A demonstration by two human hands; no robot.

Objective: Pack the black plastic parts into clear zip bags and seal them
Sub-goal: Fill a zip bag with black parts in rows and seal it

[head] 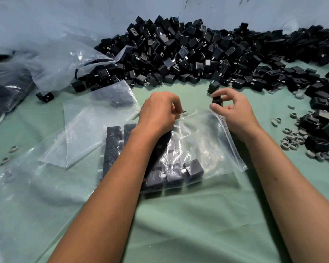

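Our left hand (160, 112) pinches the zip bag (198, 145) mouth; right hand (230, 109) grips a black part (217, 100), which next goes inside.

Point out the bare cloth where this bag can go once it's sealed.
Bare green cloth lies between the forearms, nearer than the zip bag. Crowded: the black parts pile behind, grey rings right, loose empty bags left.
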